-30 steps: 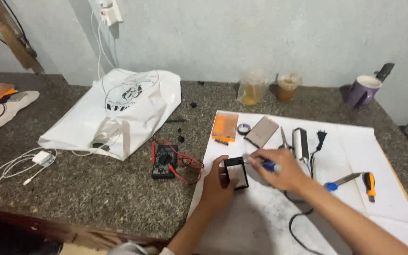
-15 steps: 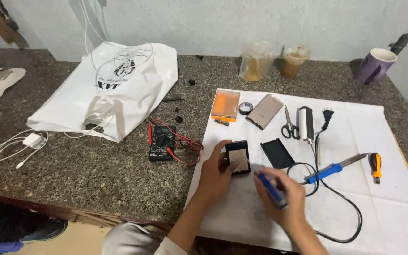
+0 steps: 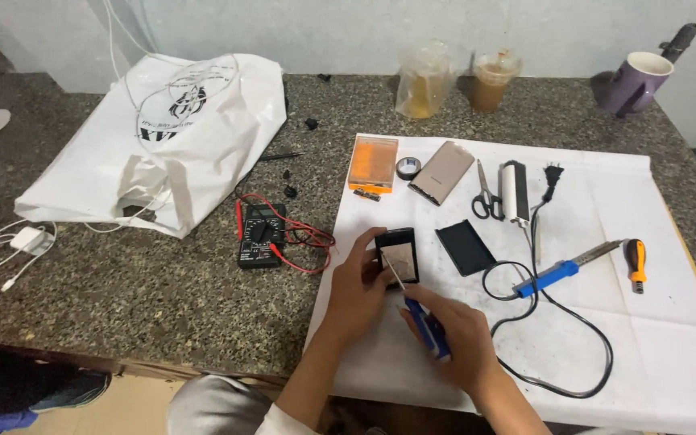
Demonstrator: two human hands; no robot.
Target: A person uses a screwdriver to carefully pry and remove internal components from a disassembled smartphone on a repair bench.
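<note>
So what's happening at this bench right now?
A person steadies a small opened device on white paper with the left hand. The right hand holds a blue-handled screwdriver, its tip at the device. A black back panel, soldering iron, scissors and multimeter lie nearby.

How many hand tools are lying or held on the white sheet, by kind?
Screwdrivers: 2, blue one in the right hand, orange-and-black one lying at the right
Scissors: 1
Soldering iron: 1
Total: 4
</note>
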